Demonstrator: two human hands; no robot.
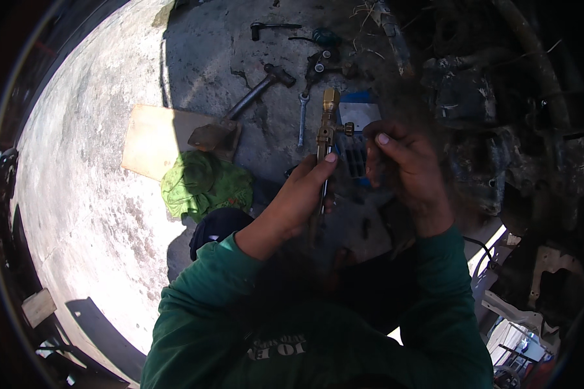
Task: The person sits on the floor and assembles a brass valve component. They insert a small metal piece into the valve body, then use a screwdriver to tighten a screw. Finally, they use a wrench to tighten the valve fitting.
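My left hand (pixel 302 194) is wrapped round a brass gas torch (pixel 326 135), its thumb lying along the body. The torch stands roughly upright in view, with a hex brass fitting at its top and a small valve knob (pixel 349 128) sticking out to the right. Just right of that knob is my right hand (pixel 409 159), thumb and index finger drawn together and the other fingers curled. A small gap shows between these fingertips and the knob. Whether anything sits in the pinch is hidden. The torch's lower end fades into shadow below my left hand.
On the concrete floor lie a hammer (pixel 263 89), a wrench (pixel 302 120), a ratchet-like tool (pixel 276 28) and a green cloth (pixel 207 185) beside a flat board (pixel 150 139). A blue case (pixel 355 98) is behind the torch. Dark metal vehicle parts (pixel 470 97) crowd the right side.
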